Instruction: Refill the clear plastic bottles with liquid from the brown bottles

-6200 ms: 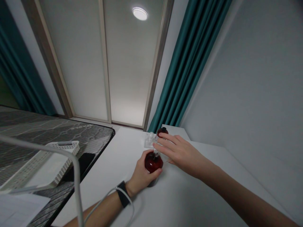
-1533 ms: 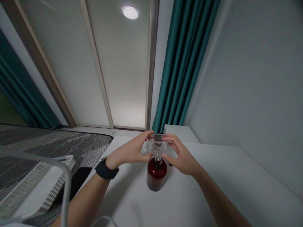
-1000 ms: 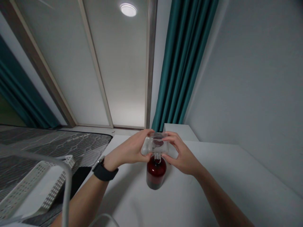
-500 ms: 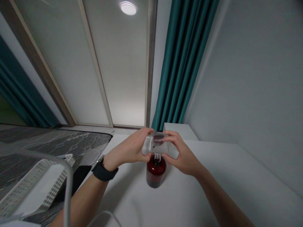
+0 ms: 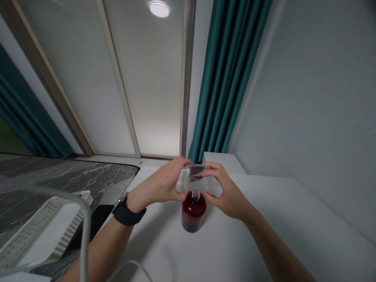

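Observation:
A clear cup-like container [image 5: 197,178], glass or plastic, is held between my two hands. My left hand [image 5: 167,181] grips its left side, thumb below and fingers above. On the other side my right hand [image 5: 225,190] holds it with thumb and fingers curved round it. Directly under the container stands a dark red, see-through bottle [image 5: 193,213], upright on the white table [image 5: 229,243]. Its clear threaded neck shows just beneath the container; whether the two touch, I cannot tell. My fingers hide the container's ends.
A white perforated basket [image 5: 32,231] sits at the lower left, beside a black object [image 5: 100,219]. A grey-white tube [image 5: 85,235] curves up in the left foreground. Beyond the table are a white box-like block [image 5: 225,162], a teal curtain [image 5: 229,78] and frosted sliding doors [image 5: 152,86].

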`<state>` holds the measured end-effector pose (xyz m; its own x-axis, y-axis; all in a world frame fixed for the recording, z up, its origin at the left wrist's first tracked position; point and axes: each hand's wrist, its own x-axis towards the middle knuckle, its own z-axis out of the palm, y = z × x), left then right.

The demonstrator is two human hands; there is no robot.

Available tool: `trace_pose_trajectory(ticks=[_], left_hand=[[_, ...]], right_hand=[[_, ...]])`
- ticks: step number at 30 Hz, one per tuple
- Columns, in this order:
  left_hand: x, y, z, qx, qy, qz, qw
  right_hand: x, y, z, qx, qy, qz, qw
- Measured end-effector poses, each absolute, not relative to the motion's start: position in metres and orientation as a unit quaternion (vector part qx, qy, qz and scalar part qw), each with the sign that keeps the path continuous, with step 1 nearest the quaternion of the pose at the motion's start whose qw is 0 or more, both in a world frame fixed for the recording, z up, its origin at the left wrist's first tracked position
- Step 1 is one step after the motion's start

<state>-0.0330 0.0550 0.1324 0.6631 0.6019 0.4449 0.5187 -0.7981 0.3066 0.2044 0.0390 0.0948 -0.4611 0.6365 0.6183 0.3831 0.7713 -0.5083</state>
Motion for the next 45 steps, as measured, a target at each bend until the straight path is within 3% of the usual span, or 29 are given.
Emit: trace_pose_trajectory(ticks=[45], left_hand=[[-0.032,0.0499,0.1388,0.914,0.284,0.29,0.012]], right_hand=[[0.201,0.0348,0.0962,-0.264,-0.856,0.057,0.441]])
